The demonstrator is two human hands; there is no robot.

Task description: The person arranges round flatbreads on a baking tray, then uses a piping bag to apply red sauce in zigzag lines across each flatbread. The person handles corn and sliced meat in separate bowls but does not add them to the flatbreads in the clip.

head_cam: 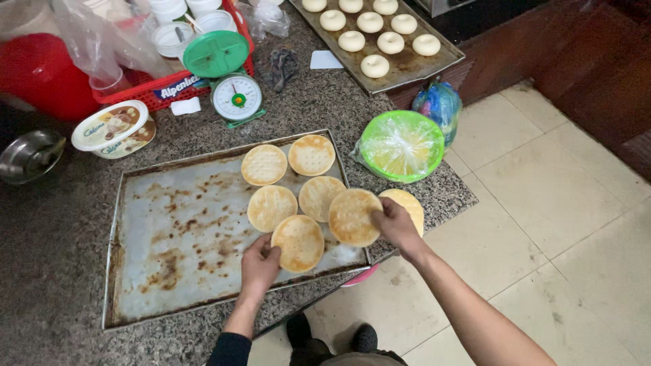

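Flatbread handling: left hand (260, 261) pinching one flatbread (298, 242) on the baking tray (169, 230), right hand (395, 225) gripping a second flatbread (352, 217); each needing a gentle, level hold.

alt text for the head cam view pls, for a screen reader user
Seen from above, a person's left hand and right hand each hold a round, browned flatbread at the right end of a worn metal baking tray on a granite counter. Behind stand a green kitchen scale and a tray of pale dough rings.
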